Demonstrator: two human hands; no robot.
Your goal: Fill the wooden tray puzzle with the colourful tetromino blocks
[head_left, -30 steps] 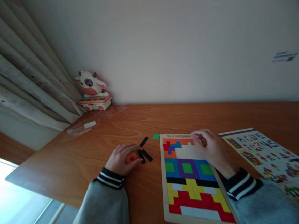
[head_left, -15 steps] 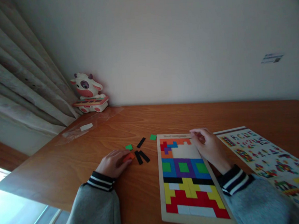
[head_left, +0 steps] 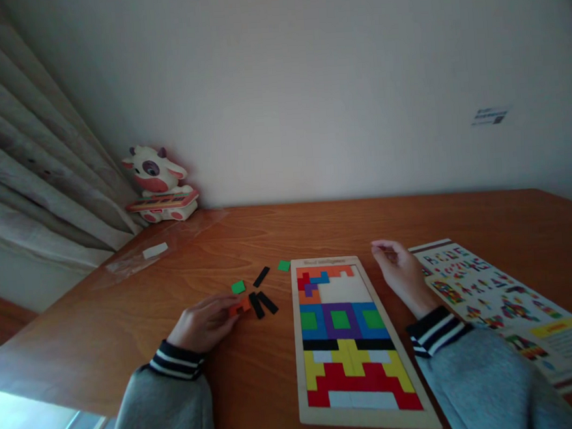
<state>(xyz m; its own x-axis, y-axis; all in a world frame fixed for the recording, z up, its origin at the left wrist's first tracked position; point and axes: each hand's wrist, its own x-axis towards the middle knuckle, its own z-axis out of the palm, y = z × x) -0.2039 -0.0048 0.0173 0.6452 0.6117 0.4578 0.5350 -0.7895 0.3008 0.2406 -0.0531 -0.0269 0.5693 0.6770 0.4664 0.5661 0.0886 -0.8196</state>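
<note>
My left hand [head_left: 204, 323] pinches an orange puzzle piece [head_left: 243, 306] between thumb and fingers, just above or on the table. Close by lie several black strips [head_left: 256, 305] and a green square [head_left: 239, 287]; another green square [head_left: 284, 265] is near the board's top left corner. The wooden puzzle board [head_left: 301, 370] lies in front of me, filled with coloured pieces except for a bare patch [head_left: 343, 292] at its upper right. My right hand [head_left: 402, 275] hovers right of the board's top, its fingers curled together with no piece visible in them.
A printed pattern sheet [head_left: 564, 345] lies on the wooden table [head_left: 345, 226] at the right. Clear plastic wrapping [head_left: 132, 261] and a cow toy with a keyboard [head_left: 161, 184] are at the back left. A curtain [head_left: 31, 154] hangs at the left, beside the wall.
My right hand has moved off the board's upper right edge to its right side. My left fingers have closed on the orange piece. The view has shifted slightly right.
</note>
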